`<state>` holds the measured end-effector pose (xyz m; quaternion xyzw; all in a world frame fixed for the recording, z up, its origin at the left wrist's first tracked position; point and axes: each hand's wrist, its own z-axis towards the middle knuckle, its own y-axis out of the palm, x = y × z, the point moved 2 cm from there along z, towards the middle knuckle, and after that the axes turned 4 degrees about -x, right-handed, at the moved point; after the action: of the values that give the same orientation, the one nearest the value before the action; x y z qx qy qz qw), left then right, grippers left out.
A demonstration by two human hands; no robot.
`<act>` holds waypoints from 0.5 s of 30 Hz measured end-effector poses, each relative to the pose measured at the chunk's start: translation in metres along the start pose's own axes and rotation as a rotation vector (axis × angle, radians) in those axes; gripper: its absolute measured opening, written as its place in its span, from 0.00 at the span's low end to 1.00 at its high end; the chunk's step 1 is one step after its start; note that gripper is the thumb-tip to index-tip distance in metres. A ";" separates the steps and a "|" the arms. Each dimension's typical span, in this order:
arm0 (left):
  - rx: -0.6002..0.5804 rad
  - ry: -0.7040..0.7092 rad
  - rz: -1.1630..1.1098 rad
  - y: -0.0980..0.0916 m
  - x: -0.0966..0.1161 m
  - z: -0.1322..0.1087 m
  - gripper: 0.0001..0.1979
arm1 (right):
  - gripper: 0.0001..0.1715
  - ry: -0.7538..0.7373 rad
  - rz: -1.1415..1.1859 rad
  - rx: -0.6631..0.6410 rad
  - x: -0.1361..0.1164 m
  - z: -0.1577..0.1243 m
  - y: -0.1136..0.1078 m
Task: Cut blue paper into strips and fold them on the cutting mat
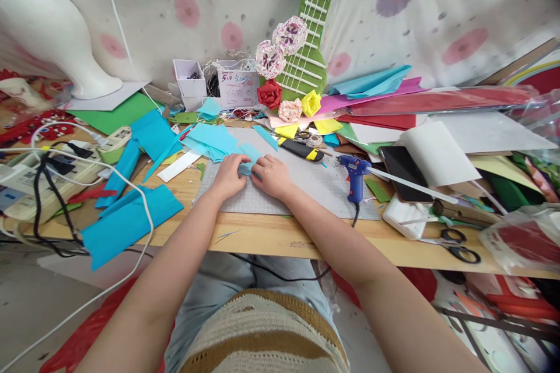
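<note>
Both hands work on a small piece of light blue crepe paper over a grey cutting mat. My left hand pinches its left side, thumb and fingers closed around the paper. On its right side, the fingers of my right hand are bent and pressed together on it. My fingers hide part of the piece. Several light blue paper sheets lie just beyond my left hand. A black and yellow utility knife rests on the mat beyond my right hand.
A blue glue gun with a white glue stick stands at the right, near a phone and black-handled scissors. Darker blue paper and a white cable lie left. A green guitar-shaped craft with paper flowers leans at the back.
</note>
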<state>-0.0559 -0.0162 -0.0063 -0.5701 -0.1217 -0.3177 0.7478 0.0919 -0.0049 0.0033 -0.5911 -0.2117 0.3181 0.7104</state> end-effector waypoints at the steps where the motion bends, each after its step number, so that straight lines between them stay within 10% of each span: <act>1: -0.028 0.018 0.039 -0.001 -0.001 0.000 0.19 | 0.14 0.008 0.011 -0.005 0.002 -0.001 0.000; 15: -0.013 0.098 0.091 -0.005 0.009 -0.001 0.03 | 0.14 0.077 0.120 0.115 0.010 -0.001 -0.001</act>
<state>-0.0523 -0.0205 0.0016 -0.5637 -0.0570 -0.3118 0.7627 0.1000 0.0018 0.0036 -0.5725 -0.1300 0.3488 0.7305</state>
